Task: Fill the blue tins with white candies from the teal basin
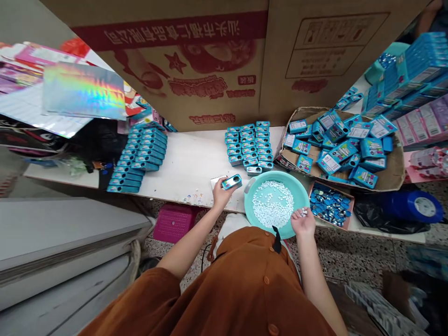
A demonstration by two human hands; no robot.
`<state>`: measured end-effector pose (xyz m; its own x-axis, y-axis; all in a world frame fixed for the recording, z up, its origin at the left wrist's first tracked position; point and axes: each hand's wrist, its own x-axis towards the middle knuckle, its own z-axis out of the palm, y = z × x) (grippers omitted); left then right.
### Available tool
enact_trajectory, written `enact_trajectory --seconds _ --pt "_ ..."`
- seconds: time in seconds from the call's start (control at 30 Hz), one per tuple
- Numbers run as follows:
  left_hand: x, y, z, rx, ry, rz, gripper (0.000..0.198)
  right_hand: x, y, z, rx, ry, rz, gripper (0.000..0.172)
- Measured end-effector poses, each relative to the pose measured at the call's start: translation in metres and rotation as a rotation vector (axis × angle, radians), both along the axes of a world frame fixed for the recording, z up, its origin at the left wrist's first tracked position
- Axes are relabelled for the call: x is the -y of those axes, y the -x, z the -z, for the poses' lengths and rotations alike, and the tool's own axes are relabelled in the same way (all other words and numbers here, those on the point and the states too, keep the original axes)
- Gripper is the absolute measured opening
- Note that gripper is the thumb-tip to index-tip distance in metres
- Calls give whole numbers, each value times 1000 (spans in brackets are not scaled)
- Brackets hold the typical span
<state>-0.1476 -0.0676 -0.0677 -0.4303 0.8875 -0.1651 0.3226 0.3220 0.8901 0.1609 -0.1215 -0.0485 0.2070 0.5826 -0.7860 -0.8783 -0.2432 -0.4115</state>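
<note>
My left hand [221, 195] holds a small blue box [231, 182] with a dark round opening on top, over the table's front edge. Just right of it sits a teal basin [248, 200] with many small white candies [273, 211] in it. At the basin's right rim my right hand [303, 221] is turned palm up, fingers curled around several white candies [304, 213]. Behind the basin, rows of blue boxes [249, 145] with round openings stand on the white table [189, 158]. A shallow box of blue and silver lids [331, 205] lies right of my right hand.
A large brown carton [217, 107] rises behind the table. Stacked blue boxes [140, 156] stand at the left, near shiny sheets [84, 91]. An open cardboard tray [392, 175] with blue packs lies at the right, beside a blue roll [409, 206]. A magenta basket [175, 223] is below the table.
</note>
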Motion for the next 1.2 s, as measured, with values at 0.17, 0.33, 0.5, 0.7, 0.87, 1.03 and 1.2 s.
enact_trajectory --seconds 0.17,0.33,0.5,0.7,0.87,1.03,1.2 --pt "-47 26 36 -121 33 105 39 -2 11 3 53 6 -42 17" --pt "-85 24 69 -221 -64 200 35 -4 25 9 31 69 -9 15" --pt "-103 25 81 -269 -58 275 38 -5 39 24 90 109 -42 17" --pt "-103 34 70 -569 -62 302 58 2 47 56 472 236 -203 19" --pt "-124 8 41 -591 -298 575 51 11 24 83 1131 137 -786 26" --pt "-187 -93 2 -563 -496 935 38 13 9 91 1505 74 -1066 31" --pt "-242 -230 11 -474 -385 1373 25 2 11 94 1672 143 -1115 33"
